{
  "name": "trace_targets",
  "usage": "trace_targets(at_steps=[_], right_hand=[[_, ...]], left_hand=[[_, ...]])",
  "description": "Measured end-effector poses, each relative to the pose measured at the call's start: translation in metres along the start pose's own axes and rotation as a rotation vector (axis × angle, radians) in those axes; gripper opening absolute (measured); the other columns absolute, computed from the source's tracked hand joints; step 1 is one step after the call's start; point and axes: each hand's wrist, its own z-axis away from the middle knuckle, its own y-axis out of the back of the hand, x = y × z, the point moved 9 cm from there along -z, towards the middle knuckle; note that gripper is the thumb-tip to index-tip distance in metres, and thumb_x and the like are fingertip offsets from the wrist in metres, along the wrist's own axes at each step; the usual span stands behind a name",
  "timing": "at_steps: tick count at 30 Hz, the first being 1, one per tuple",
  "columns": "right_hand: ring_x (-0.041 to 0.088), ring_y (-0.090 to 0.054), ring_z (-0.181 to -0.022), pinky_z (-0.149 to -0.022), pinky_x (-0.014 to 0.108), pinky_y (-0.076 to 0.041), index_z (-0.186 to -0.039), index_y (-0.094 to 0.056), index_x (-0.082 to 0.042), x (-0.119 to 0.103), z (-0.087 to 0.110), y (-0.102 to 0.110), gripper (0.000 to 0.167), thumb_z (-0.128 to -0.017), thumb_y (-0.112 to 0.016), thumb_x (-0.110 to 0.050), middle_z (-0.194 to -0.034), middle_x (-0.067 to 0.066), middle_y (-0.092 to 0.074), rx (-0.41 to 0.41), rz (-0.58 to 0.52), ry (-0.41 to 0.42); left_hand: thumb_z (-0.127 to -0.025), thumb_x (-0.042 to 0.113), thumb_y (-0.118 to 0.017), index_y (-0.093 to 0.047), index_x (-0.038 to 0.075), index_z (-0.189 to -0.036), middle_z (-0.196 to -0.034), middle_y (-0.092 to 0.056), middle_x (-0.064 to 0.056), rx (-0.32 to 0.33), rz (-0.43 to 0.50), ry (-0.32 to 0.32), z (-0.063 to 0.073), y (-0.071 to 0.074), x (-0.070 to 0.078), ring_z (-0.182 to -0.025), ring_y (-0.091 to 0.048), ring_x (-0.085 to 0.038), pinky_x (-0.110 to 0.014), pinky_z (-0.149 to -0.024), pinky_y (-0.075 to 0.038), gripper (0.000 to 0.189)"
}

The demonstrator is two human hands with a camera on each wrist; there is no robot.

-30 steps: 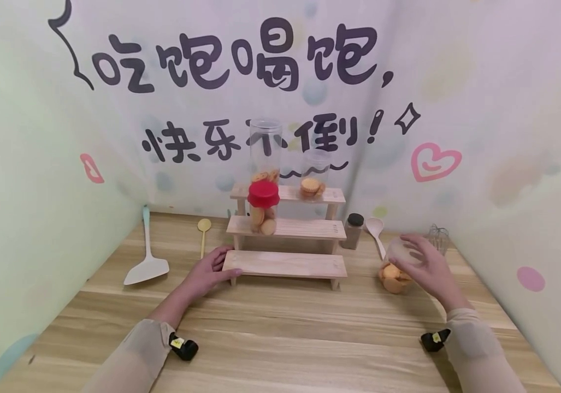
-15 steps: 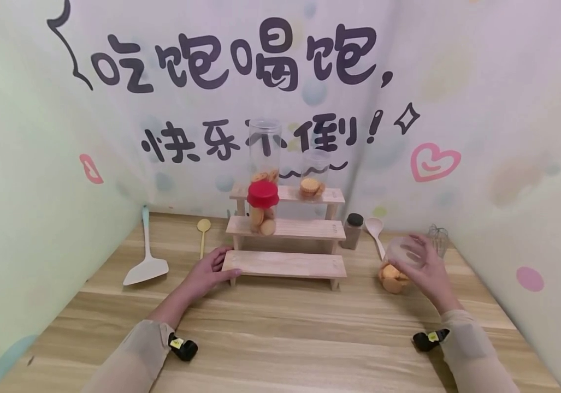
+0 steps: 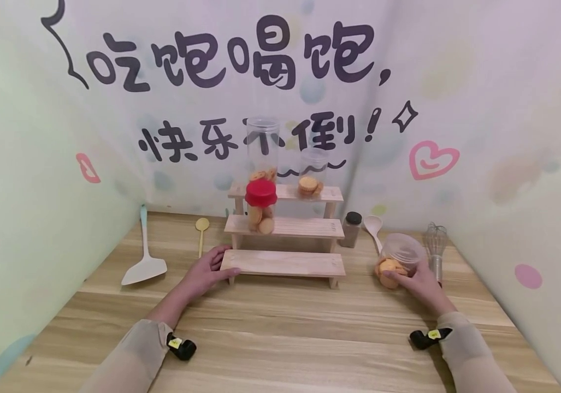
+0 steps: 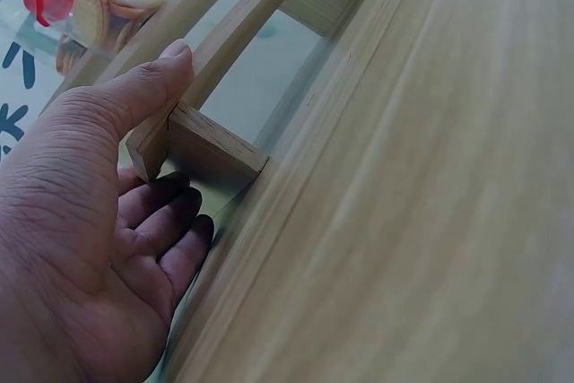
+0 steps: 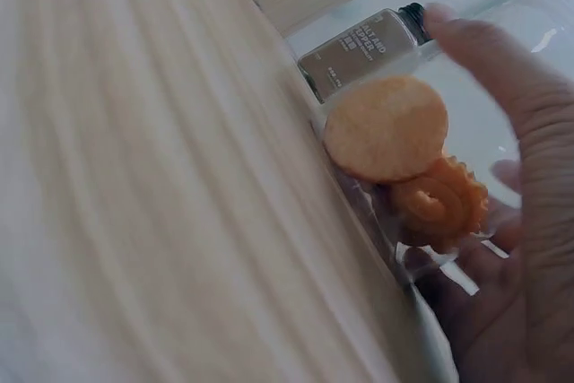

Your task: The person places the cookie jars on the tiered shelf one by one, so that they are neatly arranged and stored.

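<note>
On the right of the table stands a clear jar [image 3: 405, 247] with round biscuits [image 3: 387, 271] at its bottom and no lid seen on it. My right hand [image 3: 421, 284] grips the jar low on its side, thumb in front and fingers mostly hidden behind. Two biscuits [image 5: 386, 127] show closely in the right wrist view. At the left end of a three-step wooden rack [image 3: 285, 263], my left hand [image 3: 206, 274] holds the lowest step. Its thumb [image 4: 148, 87] lies on top, while the other fingers [image 4: 161, 217] curl below the plank.
A red-lidded biscuit jar [image 3: 261, 207] stands on the middle step. Two clear jars, one tall [image 3: 263, 144] and one short [image 3: 312, 174], occupy the top. A pepper bottle [image 3: 351, 230], white spoon [image 3: 373, 229], whisk [image 3: 436, 251], yellow spoon [image 3: 201, 234] and spatula [image 3: 145, 267] lie around.
My right hand has moved down from the jar's upper part to its lower side, and the jar's round mouth now shows. The left hand stays on the rack.
</note>
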Motion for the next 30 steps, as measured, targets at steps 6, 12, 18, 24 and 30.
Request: trace_targets(at_steps=[6,12,18,24,30], right_hand=[[0.009,-0.060,-0.091,-0.077,0.019,-0.047,-0.114,-0.066,-0.004,0.004,-0.001,-0.009,0.037,-0.088,-0.081,-0.028,-0.104,0.008,-0.067,-0.074,-0.014,0.014],[0.012,-0.060,-0.089,-0.074,0.021,-0.049,-0.116,-0.063,-0.009,0.001,0.001,-0.006,0.042,-0.086,-0.082,-0.031,-0.103,0.007,-0.067,-0.041,0.032,0.044],[0.018,-0.061,-0.097,-0.076,0.018,-0.049,-0.134,-0.044,-0.003,0.000,0.006,0.005,0.075,-0.082,-0.085,-0.038,-0.114,0.016,-0.064,0.068,0.145,0.003],[0.026,-0.062,-0.099,-0.075,0.018,-0.049,-0.135,-0.044,-0.004,-0.002,0.006,0.009,0.077,-0.081,-0.086,-0.040,-0.116,0.019,-0.065,0.110,0.168,-0.009],[0.015,-0.060,-0.098,-0.075,0.016,-0.049,-0.136,-0.046,-0.005,-0.007,0.007,0.009,0.074,-0.081,-0.086,-0.036,-0.116,0.020,-0.064,0.137,0.116,0.008]], left_hand=[[-0.086,0.032,-0.082,-0.040,0.003,-0.149,-0.145,-0.052,-0.020,0.010,-0.019,0.007,0.001,0.001,-0.001,-0.134,-0.051,-0.033,-0.045,-0.107,-0.045,0.081],[-0.087,0.030,-0.081,-0.040,0.001,-0.149,-0.145,-0.052,-0.021,0.001,-0.004,0.003,0.003,0.001,0.002,-0.134,-0.050,-0.034,-0.047,-0.108,-0.044,0.080],[-0.087,0.028,-0.081,-0.041,0.002,-0.149,-0.145,-0.052,-0.022,-0.002,0.010,-0.004,0.003,-0.001,0.002,-0.134,-0.050,-0.034,-0.047,-0.108,-0.044,0.078],[-0.087,0.025,-0.081,-0.041,0.002,-0.148,-0.145,-0.052,-0.023,-0.001,0.015,-0.006,0.002,0.000,0.001,-0.133,-0.051,-0.034,-0.047,-0.107,-0.044,0.077],[-0.087,0.026,-0.081,-0.040,0.001,-0.149,-0.147,-0.050,-0.023,-0.001,0.011,-0.005,0.002,0.000,0.002,-0.135,-0.049,-0.035,-0.048,-0.108,-0.043,0.078]])
